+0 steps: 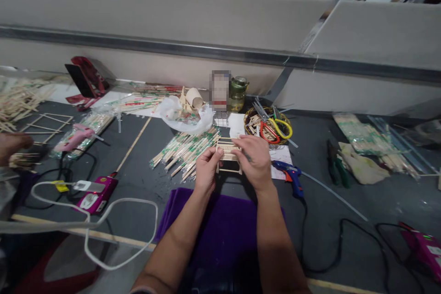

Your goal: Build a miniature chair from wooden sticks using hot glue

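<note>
A small frame of thin wooden sticks (pixel 227 152) is held up between both my hands, above the front part of the table. My left hand (pixel 207 167) grips its left side, thumb on top. At the upper right, my right hand (pixel 255 158) closes its fingers on the frame, partly hiding that side. Bundles of wrapped wooden sticks (pixel 188 151) lie just beyond my left hand. To the right of my right hand rests a blue glue gun (pixel 291 175). A purple cloth (pixel 220 234) is spread under my forearms.
A basket (pixel 248 124) holds stick pieces and scissors (pixel 280 129). Behind stand a green jar (pixel 238 92) and a white plastic bag (pixel 186 121). Pliers (pixel 337 165) lie right. At left are a pink glue gun (pixel 77 138), a magenta power strip (pixel 99 195), loose cables and another person's hand (pixel 14 144).
</note>
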Available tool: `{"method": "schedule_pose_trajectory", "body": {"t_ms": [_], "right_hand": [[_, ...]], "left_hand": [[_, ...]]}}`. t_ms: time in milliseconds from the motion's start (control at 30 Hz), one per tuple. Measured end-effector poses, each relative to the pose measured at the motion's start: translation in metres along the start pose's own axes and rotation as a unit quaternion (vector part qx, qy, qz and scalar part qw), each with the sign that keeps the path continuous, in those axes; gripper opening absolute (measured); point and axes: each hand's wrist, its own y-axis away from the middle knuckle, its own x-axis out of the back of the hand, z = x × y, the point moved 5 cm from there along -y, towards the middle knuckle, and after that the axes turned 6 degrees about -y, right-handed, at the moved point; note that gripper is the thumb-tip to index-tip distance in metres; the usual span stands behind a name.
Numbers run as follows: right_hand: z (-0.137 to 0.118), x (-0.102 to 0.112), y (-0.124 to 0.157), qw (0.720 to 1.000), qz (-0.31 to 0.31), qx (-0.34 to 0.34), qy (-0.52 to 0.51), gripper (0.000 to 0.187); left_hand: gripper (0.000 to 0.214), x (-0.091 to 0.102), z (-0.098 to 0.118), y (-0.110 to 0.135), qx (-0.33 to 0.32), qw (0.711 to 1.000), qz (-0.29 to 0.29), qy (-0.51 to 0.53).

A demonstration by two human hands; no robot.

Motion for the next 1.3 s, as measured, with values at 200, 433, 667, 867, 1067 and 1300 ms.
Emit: {"method": "schedule_pose_trajectory", "body": {"t_ms": [200,433,667,867,1067,1300], "right_hand": [[0.045,0.011,0.015,0.935,0.118,-0.225,-0.246,0.025],[0.039,-0.009,0.024,0.909,0.102,-0.288,-0.283,0.022],[0.052,-0.011,0.03,0.876,0.124,-0.332,-0.326,0.028],[0.053,-0.015,0.029,0.873,0.127,-0.327,-0.339,0.03],[0.05,-0.022,0.028,0.849,0.112,-0.338,-0.39,0.03],[0.045,-0.023,0.028,0.836,0.11,-0.338,-0.419,0.036]], "left_hand": [[0.033,0.0,-0.002,0.002,-0.019,0.999,0.034,-0.006],[0.034,0.0,0.001,0.003,-0.037,0.998,0.044,-0.02],[0.032,0.002,-0.001,0.003,-0.023,0.998,0.047,-0.027],[0.031,0.002,-0.001,0.003,-0.014,0.999,0.039,-0.028],[0.032,0.003,-0.002,0.004,-0.009,0.999,0.036,-0.031],[0.031,0.003,0.001,0.004,-0.014,0.998,0.044,-0.04]]}}
